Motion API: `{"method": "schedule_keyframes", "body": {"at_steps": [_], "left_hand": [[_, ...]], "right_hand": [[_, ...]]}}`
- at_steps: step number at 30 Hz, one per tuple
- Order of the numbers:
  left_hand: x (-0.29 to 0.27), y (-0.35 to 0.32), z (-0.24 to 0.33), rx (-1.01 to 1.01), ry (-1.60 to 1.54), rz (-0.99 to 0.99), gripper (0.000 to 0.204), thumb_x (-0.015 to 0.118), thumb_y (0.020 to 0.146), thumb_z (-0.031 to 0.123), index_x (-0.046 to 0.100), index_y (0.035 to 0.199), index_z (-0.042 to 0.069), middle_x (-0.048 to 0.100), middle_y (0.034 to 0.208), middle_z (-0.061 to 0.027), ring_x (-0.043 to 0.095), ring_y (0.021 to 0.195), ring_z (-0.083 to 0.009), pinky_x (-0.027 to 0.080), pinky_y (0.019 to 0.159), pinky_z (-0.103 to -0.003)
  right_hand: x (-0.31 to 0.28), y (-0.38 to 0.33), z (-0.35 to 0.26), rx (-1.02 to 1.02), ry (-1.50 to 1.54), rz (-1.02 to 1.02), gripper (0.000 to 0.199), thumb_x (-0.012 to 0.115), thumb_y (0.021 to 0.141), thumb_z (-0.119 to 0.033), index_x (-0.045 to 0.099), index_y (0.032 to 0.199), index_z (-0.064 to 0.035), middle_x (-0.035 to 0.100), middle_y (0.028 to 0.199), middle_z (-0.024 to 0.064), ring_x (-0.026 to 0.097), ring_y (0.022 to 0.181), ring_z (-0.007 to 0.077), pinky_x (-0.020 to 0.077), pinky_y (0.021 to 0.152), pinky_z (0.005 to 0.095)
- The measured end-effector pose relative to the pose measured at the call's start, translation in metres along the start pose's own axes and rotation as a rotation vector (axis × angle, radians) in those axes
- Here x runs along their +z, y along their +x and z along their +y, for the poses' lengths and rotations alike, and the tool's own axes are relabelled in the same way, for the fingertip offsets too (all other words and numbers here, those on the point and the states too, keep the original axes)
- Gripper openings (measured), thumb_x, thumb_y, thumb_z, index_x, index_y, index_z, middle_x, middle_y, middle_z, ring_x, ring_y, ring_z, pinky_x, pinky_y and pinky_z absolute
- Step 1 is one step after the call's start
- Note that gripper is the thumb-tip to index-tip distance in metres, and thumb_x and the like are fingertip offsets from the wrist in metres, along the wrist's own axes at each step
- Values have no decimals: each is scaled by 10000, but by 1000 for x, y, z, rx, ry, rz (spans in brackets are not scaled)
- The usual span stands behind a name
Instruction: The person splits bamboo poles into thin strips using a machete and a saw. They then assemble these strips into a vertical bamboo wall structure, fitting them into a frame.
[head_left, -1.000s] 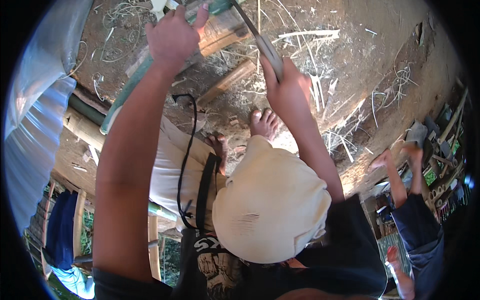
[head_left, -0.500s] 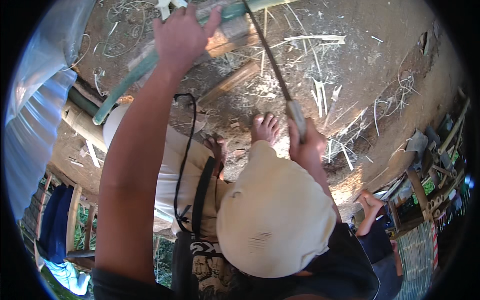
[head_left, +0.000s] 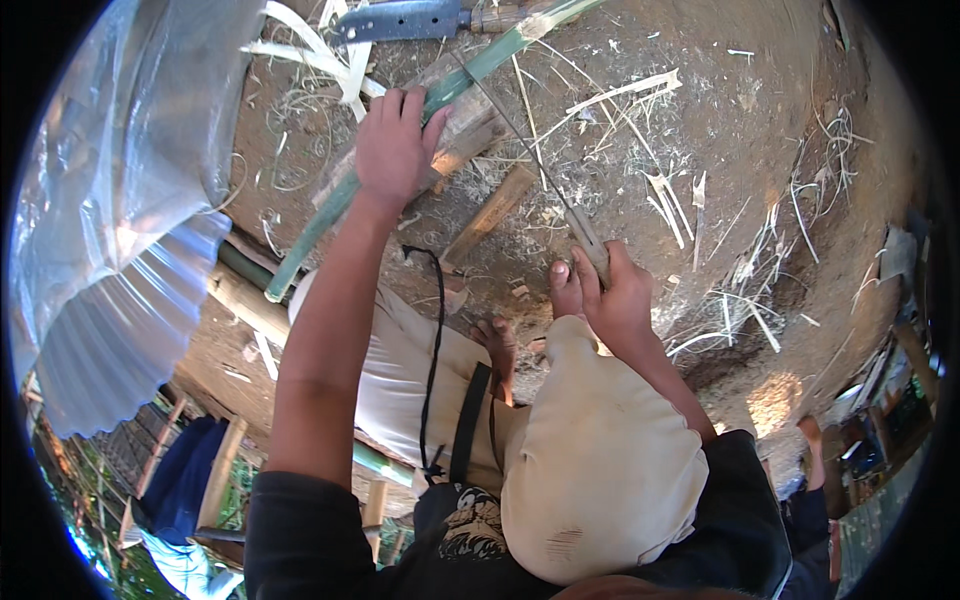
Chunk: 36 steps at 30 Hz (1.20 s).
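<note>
My left hand [head_left: 395, 145] presses down on a long green bamboo pole [head_left: 312, 228], which lies slanted across a rough wooden block [head_left: 470, 135] on the dirt ground. My right hand [head_left: 612, 295] is closed around the wooden handle of a thin-bladed saw [head_left: 522, 145]. The blade runs up and left from that hand to the pole, just right of my left hand. My bare foot [head_left: 497, 345] rests on the ground below the block.
A machete [head_left: 400, 20] lies at the top beside pale bamboo strips [head_left: 310, 45]. A short wood piece [head_left: 490, 215] and shavings litter the dirt. Corrugated metal [head_left: 110, 330] and plastic sheeting [head_left: 100, 160] stand left. Another person's leg [head_left: 812, 470] shows lower right.
My right hand has drawn the saw back toward my body, from close to the pole to well below it. My left hand has stayed on the bamboo.
</note>
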<state>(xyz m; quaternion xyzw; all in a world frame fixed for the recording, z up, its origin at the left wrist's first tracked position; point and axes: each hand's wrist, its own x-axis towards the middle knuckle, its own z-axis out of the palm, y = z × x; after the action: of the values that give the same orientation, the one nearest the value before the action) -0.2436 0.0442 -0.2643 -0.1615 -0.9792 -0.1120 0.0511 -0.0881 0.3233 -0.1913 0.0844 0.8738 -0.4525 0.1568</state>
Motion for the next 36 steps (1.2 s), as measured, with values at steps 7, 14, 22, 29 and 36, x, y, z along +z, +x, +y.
{"method": "schedule_keyframes", "body": {"at_steps": [7,14,22,29,36], "left_hand": [[9,17,17,9,70,-47,417,565,998,406,580,1182,32,557,1088,-146,566,992,-320,448,904,-488],[24,46,10,-773,-157,-207,592,394,1017,501,615,1251,4,631,1264,-272,609,1169,-384,390,1019,-533],[15,48,30,-677,42,-176,436,418,932,325,739,984,35,733,884,-221,702,875,-404,451,939,-521],[20,44,27,-659,52,-143,387,425,903,275,719,977,34,738,969,-178,697,934,-346,428,977,-501],[22,40,27,-597,75,-115,399,399,914,275,705,996,33,725,964,-166,699,933,-322,416,981,-503]], "right_hand": [[-20,7,1,-28,33,22,270,702,946,-195,542,912,19,585,574,212,639,526,404,482,462,445],[-15,4,10,-59,20,23,288,678,965,-212,518,921,23,572,555,218,623,517,434,470,456,474],[-24,3,8,5,51,-112,279,647,987,-216,504,965,22,614,686,278,648,618,454,485,524,483],[-51,-38,21,108,-35,-168,227,667,967,-178,556,1004,16,613,683,239,632,604,442,464,519,457],[-25,17,-11,60,-69,-43,266,694,958,-214,560,878,1,587,616,228,594,537,433,448,489,447]]}}
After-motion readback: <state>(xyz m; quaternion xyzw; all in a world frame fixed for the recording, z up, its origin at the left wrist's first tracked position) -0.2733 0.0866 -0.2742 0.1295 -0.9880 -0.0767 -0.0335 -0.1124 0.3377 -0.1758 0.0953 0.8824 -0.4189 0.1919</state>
